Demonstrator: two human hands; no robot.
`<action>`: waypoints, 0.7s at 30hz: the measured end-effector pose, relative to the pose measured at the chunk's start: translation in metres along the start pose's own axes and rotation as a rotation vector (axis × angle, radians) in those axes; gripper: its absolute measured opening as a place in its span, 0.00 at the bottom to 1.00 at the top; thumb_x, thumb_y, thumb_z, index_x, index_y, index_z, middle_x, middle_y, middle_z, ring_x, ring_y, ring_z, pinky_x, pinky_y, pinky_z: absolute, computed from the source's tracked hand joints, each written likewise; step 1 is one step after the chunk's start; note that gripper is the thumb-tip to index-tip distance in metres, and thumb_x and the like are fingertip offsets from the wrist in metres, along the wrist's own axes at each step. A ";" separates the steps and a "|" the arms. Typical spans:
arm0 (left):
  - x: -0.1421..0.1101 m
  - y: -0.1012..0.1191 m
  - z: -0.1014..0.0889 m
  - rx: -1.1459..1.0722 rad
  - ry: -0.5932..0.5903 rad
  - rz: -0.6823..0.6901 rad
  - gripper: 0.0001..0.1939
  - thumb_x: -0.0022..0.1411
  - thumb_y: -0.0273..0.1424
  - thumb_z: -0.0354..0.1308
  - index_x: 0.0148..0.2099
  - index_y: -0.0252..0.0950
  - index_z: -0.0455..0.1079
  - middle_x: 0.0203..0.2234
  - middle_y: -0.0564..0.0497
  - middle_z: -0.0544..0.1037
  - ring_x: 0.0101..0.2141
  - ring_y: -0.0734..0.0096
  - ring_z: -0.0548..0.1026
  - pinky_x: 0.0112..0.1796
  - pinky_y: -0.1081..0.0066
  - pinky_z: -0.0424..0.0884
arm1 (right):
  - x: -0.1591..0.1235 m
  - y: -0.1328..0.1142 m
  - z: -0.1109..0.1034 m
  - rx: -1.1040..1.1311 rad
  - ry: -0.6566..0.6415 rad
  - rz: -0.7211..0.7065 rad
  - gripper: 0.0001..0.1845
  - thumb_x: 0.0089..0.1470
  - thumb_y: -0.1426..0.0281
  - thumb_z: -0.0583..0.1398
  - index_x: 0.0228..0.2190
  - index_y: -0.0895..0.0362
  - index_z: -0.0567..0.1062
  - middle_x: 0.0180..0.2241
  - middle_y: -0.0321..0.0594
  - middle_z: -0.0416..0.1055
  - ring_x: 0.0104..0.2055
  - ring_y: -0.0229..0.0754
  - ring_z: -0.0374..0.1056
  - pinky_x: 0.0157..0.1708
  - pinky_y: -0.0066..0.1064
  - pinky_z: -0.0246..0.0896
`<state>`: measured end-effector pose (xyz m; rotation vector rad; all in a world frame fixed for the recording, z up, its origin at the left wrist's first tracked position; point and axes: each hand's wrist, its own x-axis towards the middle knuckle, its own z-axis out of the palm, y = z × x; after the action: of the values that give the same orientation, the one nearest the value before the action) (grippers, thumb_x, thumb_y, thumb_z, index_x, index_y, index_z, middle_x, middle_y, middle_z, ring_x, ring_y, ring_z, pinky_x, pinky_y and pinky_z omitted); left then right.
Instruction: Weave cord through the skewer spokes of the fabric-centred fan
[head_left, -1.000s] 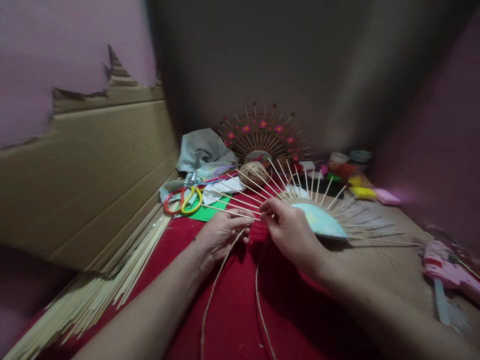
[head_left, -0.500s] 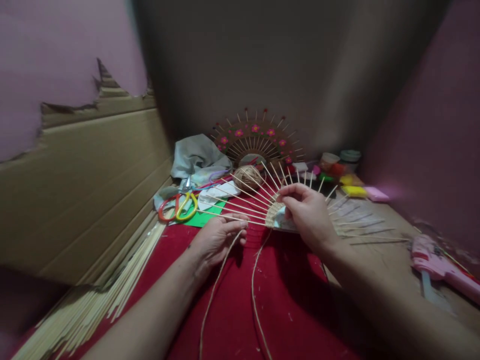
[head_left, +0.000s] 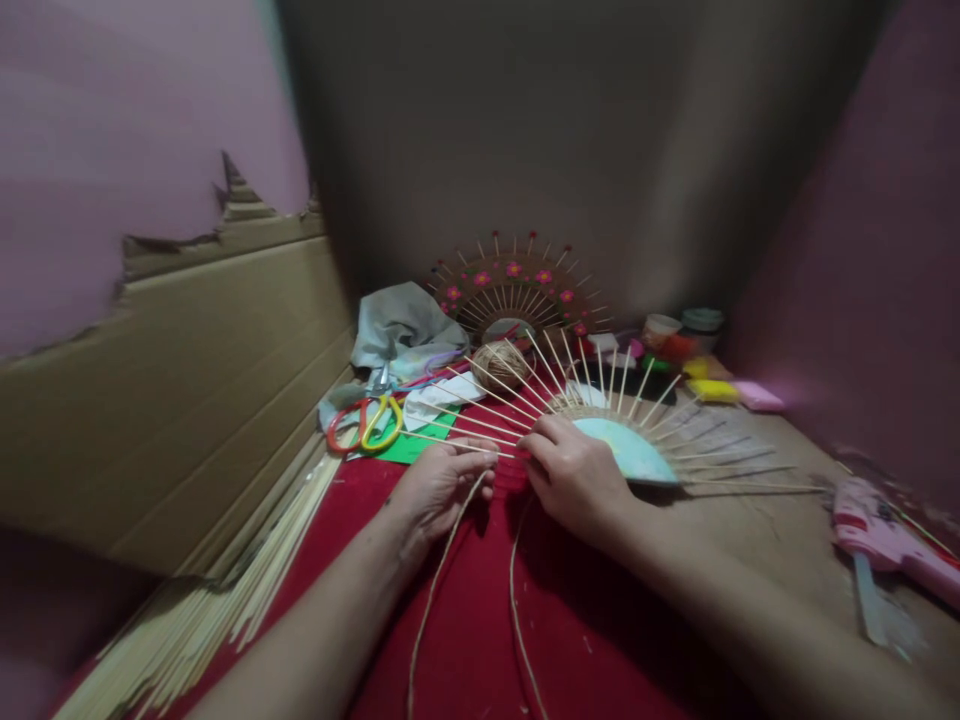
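A half-round fan of thin wooden sticks (head_left: 649, 392) spreads in front of me, with a pale blue centre piece (head_left: 626, 448) and a woven twine band (head_left: 581, 411) around it. My left hand (head_left: 442, 485) is closed, pinching the lowest left stick, and a strand of jute twine (head_left: 435, 590) hangs from its fingers. At the fan's lower left corner, my right hand (head_left: 577, 480) has its fingers closed on the woven edge and covers that part. A second length of the twine (head_left: 517, 610) runs down from beneath the right hand.
Scissors (head_left: 382, 422), green paper (head_left: 405, 448) and a twine ball (head_left: 500, 366) lie beyond my left hand. Loose sticks (head_left: 217, 600) line the cardboard (head_left: 225, 400) at left. A pink glue gun (head_left: 874, 530) lies right. A flowered fan (head_left: 529, 275) stands behind.
My right hand has moved down and left from the top of the woven band to its lower left corner, uncovering the blue centre piece. The left hand keeps its pinch.
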<state>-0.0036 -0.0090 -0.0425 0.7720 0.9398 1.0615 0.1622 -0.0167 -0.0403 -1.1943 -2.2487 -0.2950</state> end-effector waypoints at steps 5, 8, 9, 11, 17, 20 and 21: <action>0.002 0.001 -0.002 -0.017 0.035 -0.005 0.07 0.45 0.16 0.60 0.30 0.27 0.68 0.16 0.53 0.69 0.17 0.77 0.68 0.17 0.78 0.67 | 0.000 0.000 0.003 -0.087 0.002 -0.037 0.10 0.53 0.75 0.52 0.24 0.59 0.71 0.28 0.42 0.67 0.30 0.39 0.60 0.27 0.30 0.51; 0.002 0.001 -0.003 -0.004 0.032 -0.020 0.06 0.46 0.16 0.59 0.29 0.26 0.68 0.16 0.52 0.69 0.17 0.77 0.68 0.17 0.78 0.67 | -0.001 0.000 0.005 -0.096 0.015 -0.036 0.10 0.53 0.75 0.52 0.24 0.59 0.71 0.29 0.42 0.67 0.30 0.39 0.60 0.26 0.30 0.50; 0.002 0.001 -0.003 0.001 0.026 -0.024 0.05 0.46 0.16 0.59 0.29 0.26 0.68 0.16 0.52 0.68 0.17 0.78 0.68 0.17 0.78 0.67 | -0.001 -0.001 0.006 -0.098 0.014 -0.035 0.10 0.53 0.75 0.52 0.24 0.59 0.71 0.29 0.42 0.67 0.29 0.39 0.60 0.26 0.29 0.50; 0.002 0.001 -0.003 0.006 0.013 -0.024 0.04 0.47 0.16 0.58 0.28 0.25 0.68 0.16 0.51 0.68 0.17 0.78 0.67 0.17 0.78 0.66 | -0.002 -0.002 0.006 -0.101 0.005 -0.029 0.10 0.53 0.75 0.52 0.24 0.59 0.71 0.28 0.42 0.67 0.29 0.39 0.60 0.25 0.29 0.50; 0.003 0.002 -0.004 0.014 0.033 -0.015 0.04 0.48 0.16 0.57 0.29 0.26 0.68 0.17 0.51 0.69 0.17 0.77 0.68 0.17 0.77 0.67 | -0.001 0.002 -0.012 0.054 -0.004 0.074 0.10 0.53 0.74 0.52 0.25 0.59 0.71 0.30 0.42 0.67 0.30 0.39 0.63 0.27 0.29 0.55; 0.003 0.003 -0.004 0.020 0.051 -0.012 0.04 0.49 0.15 0.57 0.29 0.26 0.68 0.17 0.51 0.69 0.18 0.77 0.68 0.18 0.77 0.67 | -0.012 0.016 -0.032 0.161 0.084 0.118 0.09 0.53 0.73 0.51 0.27 0.59 0.71 0.31 0.43 0.67 0.32 0.39 0.64 0.31 0.31 0.58; 0.003 0.003 -0.004 0.025 0.053 -0.011 0.04 0.49 0.16 0.57 0.29 0.26 0.68 0.18 0.51 0.69 0.18 0.77 0.68 0.18 0.77 0.67 | -0.018 0.023 -0.040 0.167 0.118 0.138 0.08 0.53 0.73 0.52 0.27 0.59 0.70 0.31 0.43 0.67 0.31 0.40 0.64 0.31 0.31 0.58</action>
<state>-0.0076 -0.0051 -0.0426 0.7620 1.0032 1.0665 0.2039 -0.0331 -0.0201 -1.2036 -2.0361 -0.1177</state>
